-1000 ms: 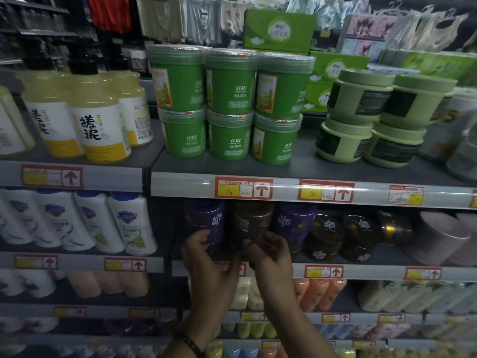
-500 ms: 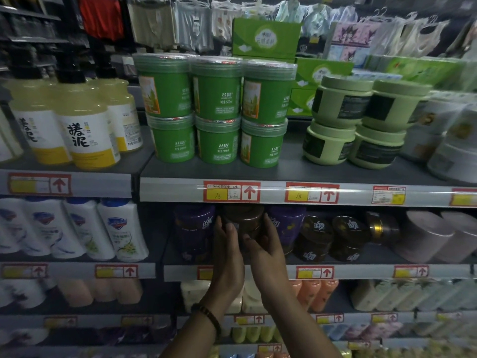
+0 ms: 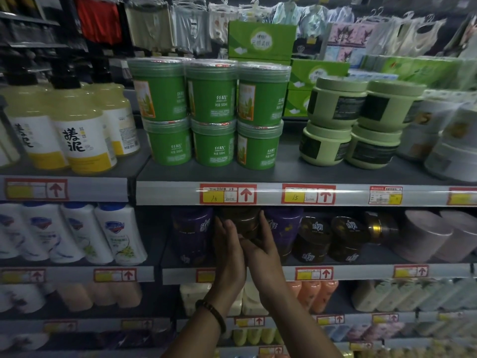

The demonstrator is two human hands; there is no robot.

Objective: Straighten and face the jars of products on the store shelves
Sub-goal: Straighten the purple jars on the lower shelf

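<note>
We have both hands on the brown jar [image 3: 240, 223], which stands on the second shelf [image 3: 361, 273] from the top, between two purple jars [image 3: 191, 233]. Our left hand [image 3: 228, 245] lies against the jar's left side, its fingers nearly straight and pressing flat on the wall. It wears a dark beaded bracelet [image 3: 211, 312] at the wrist. Our right hand [image 3: 263, 250] grasps the jar from the right, with the fingers reaching up along its side and the thumb across the lower front, touching our left hand. The jar looks like smooth, dark, glossy plastic. Its label is blurred and partly covered, so we cannot tell which way it faces.

To the right on the same shelf stand dark round jars [image 3: 313, 239] with pale lettering, then grey cylindrical tubs [image 3: 426, 236] lying tilted. White bottles [image 3: 116, 233] with blue caps fill the bay to the left.

On the top shelf [image 3: 167, 193] six green tubs [image 3: 211, 99] with clear ribbed lids are stacked two high in three columns. Squat pale green jars [image 3: 335, 109] are stacked beside them, and yellow pump bottles [image 3: 77, 135] stand at the left. Red and yellow price tags [image 3: 227, 194] run along the shelf edges.
</note>
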